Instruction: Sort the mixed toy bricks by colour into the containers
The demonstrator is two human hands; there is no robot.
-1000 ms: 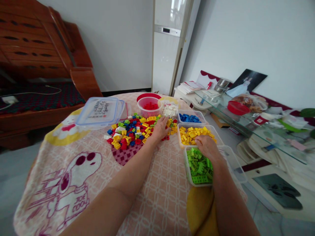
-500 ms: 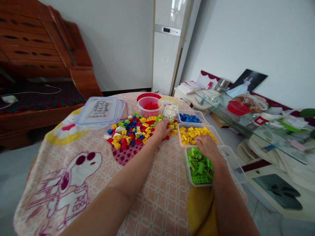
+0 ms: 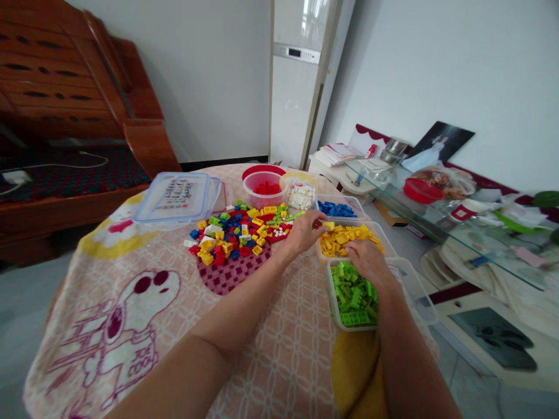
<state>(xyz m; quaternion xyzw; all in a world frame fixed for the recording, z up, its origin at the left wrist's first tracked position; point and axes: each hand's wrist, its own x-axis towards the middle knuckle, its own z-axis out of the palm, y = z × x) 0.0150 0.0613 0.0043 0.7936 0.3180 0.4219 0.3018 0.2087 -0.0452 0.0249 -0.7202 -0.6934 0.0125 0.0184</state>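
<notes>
My left hand [image 3: 306, 231] is at the left rim of the clear box of yellow toy bricks [image 3: 340, 238]. Its fingers are closed in a pinch, with a yellow brick [image 3: 328, 224] at their tips. Over the near right part of that same box, my right hand [image 3: 369, 259] has its fingers curled together; what they hold, if anything, is hidden. Beneath my right wrist stands a box of green bricks [image 3: 353, 294]. A mixed pile of bricks [image 3: 236, 233] in several colours spreads to the left of my left hand.
Behind the pile stand a round tub [image 3: 257, 198] with red bricks and a heap of white bricks [image 3: 301, 196]. A box of blue bricks [image 3: 336, 208] sits behind the yellow one. Stacked clear lids [image 3: 174, 198] lie at the left. A glass shelf [image 3: 454, 233] stands beyond the table's right side.
My left hand has moved right, from the right end of the mixed pile to the rim of the yellow box. My right hand has stayed in nearly the same place.
</notes>
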